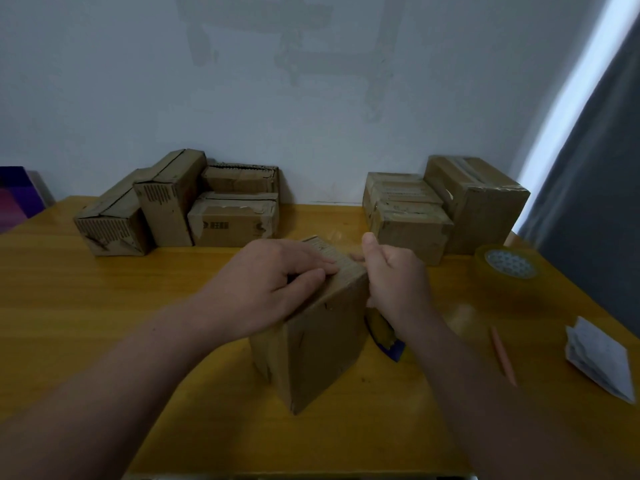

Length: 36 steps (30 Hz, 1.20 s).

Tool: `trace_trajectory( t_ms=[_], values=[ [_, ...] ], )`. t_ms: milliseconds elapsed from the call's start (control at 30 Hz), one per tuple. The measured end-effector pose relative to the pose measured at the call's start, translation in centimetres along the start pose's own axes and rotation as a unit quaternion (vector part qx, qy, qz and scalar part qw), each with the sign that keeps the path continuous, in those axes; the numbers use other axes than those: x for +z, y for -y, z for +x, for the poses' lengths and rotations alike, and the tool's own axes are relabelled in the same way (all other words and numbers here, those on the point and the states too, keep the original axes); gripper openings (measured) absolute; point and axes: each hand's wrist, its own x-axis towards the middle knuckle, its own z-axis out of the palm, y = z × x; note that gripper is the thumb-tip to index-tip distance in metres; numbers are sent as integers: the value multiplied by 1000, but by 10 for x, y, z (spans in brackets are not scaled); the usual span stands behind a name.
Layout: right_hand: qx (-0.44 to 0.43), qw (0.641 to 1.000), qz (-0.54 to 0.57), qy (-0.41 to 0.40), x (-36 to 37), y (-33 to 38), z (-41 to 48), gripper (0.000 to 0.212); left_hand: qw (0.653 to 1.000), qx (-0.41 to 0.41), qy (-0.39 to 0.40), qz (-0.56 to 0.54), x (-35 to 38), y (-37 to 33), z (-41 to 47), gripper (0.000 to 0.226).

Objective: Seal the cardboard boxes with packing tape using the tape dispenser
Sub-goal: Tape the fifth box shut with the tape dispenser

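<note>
A brown cardboard box (322,337) stands upright at the middle of the yellow table (104,306). My left hand (266,289) lies over its top left corner, fingers stretched flat across the top flaps and thumb on the near face. At the box's top right edge, my right hand (394,282) is curled with the thumb up. It grips a tape dispenser (384,336), whose brownish roll and blue part show below the hand against the box's right side. Most of the dispenser is hidden by the hand.
Several cardboard boxes (173,206) are stacked at the back left and more boxes (446,202) at the back right. A clear tape roll (507,268), a pink pencil (503,356) and folded paper (599,358) lie on the right. A grey curtain (595,188) hangs at the right.
</note>
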Motion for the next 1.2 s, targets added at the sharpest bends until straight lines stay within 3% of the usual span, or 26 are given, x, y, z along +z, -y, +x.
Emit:
trace_trajectory(
  t_ms=[67,133,200,267,333,400,500,567,733,1000,1200],
  values=[
    [-65,993,-65,-73,1,2,-5,46,1000,-21,10,-17,-4,3,-3,39],
    [-207,957,-134,-150,0,8,-11,39,1000,-15,15,3,-5,4,-4,38],
    [-345,907,-194,-145,1,9,-14,39,1000,-8,-8,19,-5,4,-4,33],
    [-404,879,-237,-86,2,8,-13,38,997,-16,-71,30,-5,5,-2,20],
    [-406,878,-251,-29,-1,8,-12,38,989,-55,-128,48,-5,6,1,9],
    [-382,885,-268,14,-5,9,-9,43,983,-112,-131,59,-5,12,4,28],
    [-337,894,-290,60,-9,8,-5,54,974,-220,-47,17,-6,25,10,70],
    [-317,898,-296,69,-10,9,-4,61,966,-253,22,-50,-6,30,12,75],
    [-301,901,-307,65,-7,9,-10,61,965,-196,97,-145,-5,35,11,52],
    [-286,911,-292,49,-5,5,-12,59,990,-80,116,-12,-9,35,13,58],
    [-271,919,-282,39,-4,3,-14,50,988,-64,126,54,-7,35,13,58]
  ],
)
